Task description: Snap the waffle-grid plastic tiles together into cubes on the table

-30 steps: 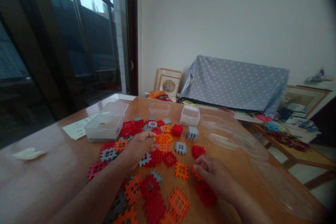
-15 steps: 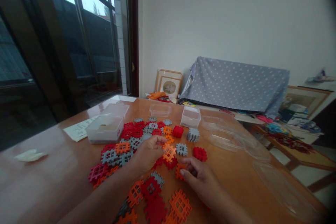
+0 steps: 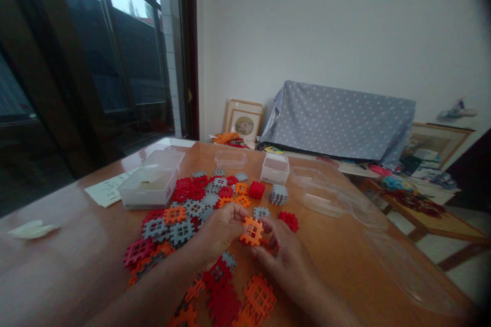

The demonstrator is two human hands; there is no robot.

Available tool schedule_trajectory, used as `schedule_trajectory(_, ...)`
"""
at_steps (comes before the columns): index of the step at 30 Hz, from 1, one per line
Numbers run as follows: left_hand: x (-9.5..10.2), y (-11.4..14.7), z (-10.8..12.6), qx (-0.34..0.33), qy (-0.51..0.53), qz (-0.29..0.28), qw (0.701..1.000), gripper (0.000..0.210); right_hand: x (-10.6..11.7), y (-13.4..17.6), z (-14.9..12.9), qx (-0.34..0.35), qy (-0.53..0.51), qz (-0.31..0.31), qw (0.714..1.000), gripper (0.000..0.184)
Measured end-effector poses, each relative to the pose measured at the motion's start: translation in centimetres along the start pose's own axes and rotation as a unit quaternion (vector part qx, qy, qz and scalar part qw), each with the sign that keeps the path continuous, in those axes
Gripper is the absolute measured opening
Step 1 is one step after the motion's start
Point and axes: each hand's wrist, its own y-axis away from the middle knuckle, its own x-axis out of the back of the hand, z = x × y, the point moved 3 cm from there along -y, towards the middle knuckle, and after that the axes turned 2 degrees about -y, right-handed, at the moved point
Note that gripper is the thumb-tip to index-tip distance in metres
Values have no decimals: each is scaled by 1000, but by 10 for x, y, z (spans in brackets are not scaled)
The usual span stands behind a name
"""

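From where I stand, the gathering looks only partly done. Right of the frame's centre, a compact red plastic stack point(image 3: 257, 190) and a neat grey plastic stack point(image 3: 279, 194) stand squared up on the glossy brown wooden tabletop point(image 3: 333, 265). Far more is left: a loose heap of red, grey and orange notched plastic squares point(image 3: 194, 208) spreads from the centre towards the lower left, with others strewn at the bottom.

Just below centre, a square orange plastic lattice piece point(image 3: 252, 231) is lifted between the two hands. The left hand point(image 3: 223, 226) pinches its left edge; the right hand point(image 3: 284, 249) is curled narrow at its right edge, around more orange plastic point(image 3: 271, 247) (one piece or several, I can't fairly say in this blur).

Left of centre, a translucent rectangular plastic box point(image 3: 143, 193) holds something small, and a smaller clear plastic box point(image 3: 275, 170) stands just behind the stacks, so boxing up seems hardly begun.
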Motion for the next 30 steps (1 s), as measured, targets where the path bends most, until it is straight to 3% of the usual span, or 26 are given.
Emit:
schedule_trajectory(6, 3, -2, -1, 16, 20, 5, 1000, 30, 19, -4, 4, 21, 51, -3, 998, 51)
schedule_trajectory(12, 23, -6, 2, -6, 14, 25, 1000, 32, 44, -4, 31, -73, 74, -73, 992, 51)
schedule_trajectory(17, 31, -10, -2, -15, -29, 28, 999, 32, 38, 1, 31, -64, 90, -150, 983, 49)
schedule_trajectory(25, 29, -9, 0, -18, -86, 37, 995, 31, 33, 1, 24, -34, 85, -155, 984, 41)
schedule_trajectory(30, 27, -8, 3, -19, -117, 36, 992, 30, 40, 3, 24, -52, 104, -140, 983, 54)
